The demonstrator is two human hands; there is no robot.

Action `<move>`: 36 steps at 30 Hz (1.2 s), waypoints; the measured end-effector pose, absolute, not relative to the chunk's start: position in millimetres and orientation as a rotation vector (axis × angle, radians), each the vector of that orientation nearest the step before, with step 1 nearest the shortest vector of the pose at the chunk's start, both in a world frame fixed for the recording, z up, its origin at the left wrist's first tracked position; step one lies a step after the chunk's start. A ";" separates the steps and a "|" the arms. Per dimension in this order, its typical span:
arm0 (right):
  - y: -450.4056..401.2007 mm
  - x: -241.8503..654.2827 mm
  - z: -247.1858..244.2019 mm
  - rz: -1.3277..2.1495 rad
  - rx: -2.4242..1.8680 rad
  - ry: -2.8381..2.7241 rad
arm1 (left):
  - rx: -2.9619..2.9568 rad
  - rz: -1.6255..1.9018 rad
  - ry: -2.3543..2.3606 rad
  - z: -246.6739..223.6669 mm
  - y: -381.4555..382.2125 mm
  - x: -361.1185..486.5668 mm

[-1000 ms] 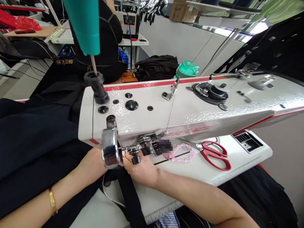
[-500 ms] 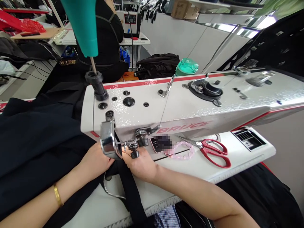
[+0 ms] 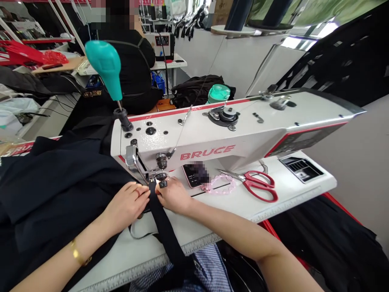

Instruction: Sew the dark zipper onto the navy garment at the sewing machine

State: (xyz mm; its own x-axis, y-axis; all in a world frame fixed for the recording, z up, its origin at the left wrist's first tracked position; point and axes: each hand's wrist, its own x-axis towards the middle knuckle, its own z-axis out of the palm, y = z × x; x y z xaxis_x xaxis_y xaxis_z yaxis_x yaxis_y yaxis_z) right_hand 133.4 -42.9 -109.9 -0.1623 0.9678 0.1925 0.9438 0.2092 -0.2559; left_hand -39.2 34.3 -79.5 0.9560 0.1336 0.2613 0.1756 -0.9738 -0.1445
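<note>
A white sewing machine (image 3: 209, 142) stands across the middle. Below its needle end, a dark fabric strip (image 3: 165, 231) runs down over the table's front edge. My left hand (image 3: 129, 205) lies at the strip's left side, fingers together and pressed on the dark cloth. At the strip's right side, partly behind the tension knobs, my right hand (image 3: 174, 195) is closed with its fingertips on the strip's edge. A large dark garment (image 3: 60, 190) spreads out to the left, beside and under my left forearm.
On the machine bed lie a phone (image 3: 194, 175), a pink beaded loop (image 3: 223, 184) and red-handled scissors (image 3: 258, 185). A teal-handled tool (image 3: 105, 67) stands upright on the machine head. Another person (image 3: 127, 69) sits beyond it.
The view has pulled back and shifted, showing more of the machine. My left hand's fingers, earlier hidden behind the machine head, now show beside the strip. My right hand remains at the strip.
</note>
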 end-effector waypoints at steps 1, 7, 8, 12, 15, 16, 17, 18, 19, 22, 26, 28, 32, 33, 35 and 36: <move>-44.5 133.5 -108.0 0.124 -1.745 -2.214 | -2.950 -0.345 -0.222 -75.6 26.6 -46.9; -52.2 126.9 -99.5 0.104 -1.384 -2.520 | -2.741 0.030 -0.454 -63.9 0.0 -84.8; -52.2 125.0 -99.6 0.092 -1.436 -2.507 | -2.689 0.048 -0.453 -62.9 0.2 -86.9; -48.1 117.5 -101.7 0.108 -1.593 -2.396 | -2.656 0.053 -0.469 -50.2 4.4 -88.9; -41.9 112.2 -102.8 0.117 -1.632 -2.334 | -2.799 0.049 -0.571 -36.1 7.5 -90.9; -39.6 110.6 -103.0 0.122 -1.651 -2.307 | -2.849 0.059 -0.615 -32.6 8.7 -91.9; -37.3 109.2 -103.3 0.130 -1.668 -2.279 | -2.892 0.082 -0.664 -30.1 9.8 -92.7; -35.3 108.1 -103.6 0.139 -1.681 -2.252 | -2.919 0.129 -0.726 -28.5 10.6 -93.3; -33.6 107.5 -103.9 0.153 -1.685 -2.230 | -2.922 0.192 -0.803 -27.7 11.0 -93.6; -31.4 108.8 -105.1 0.212 -1.653 -2.186 | -2.851 0.400 -1.030 -27.6 7.1 -92.5; -31.9 113.0 -107.9 0.346 -1.534 -2.188 | -2.844 0.445 -1.114 -30.2 -5.8 -85.9; -32.2 114.1 -110.1 0.418 -1.479 -2.176 | -2.828 0.376 -1.146 -33.4 -9.5 -78.1; -32.9 114.3 -114.4 0.541 -1.393 -2.161 | -2.666 0.449 -1.276 -40.4 -3.3 -60.2; -33.3 114.1 -114.9 0.566 -1.380 -2.161 | -2.624 0.474 -1.289 -40.7 0.7 -58.4; -34.2 113.8 -114.8 0.605 -1.373 -2.156 | -2.562 0.460 -1.284 -38.3 10.2 -61.2; -34.5 113.6 -114.2 0.619 -1.380 -2.148 | -2.547 0.424 -1.259 -35.3 15.6 -65.9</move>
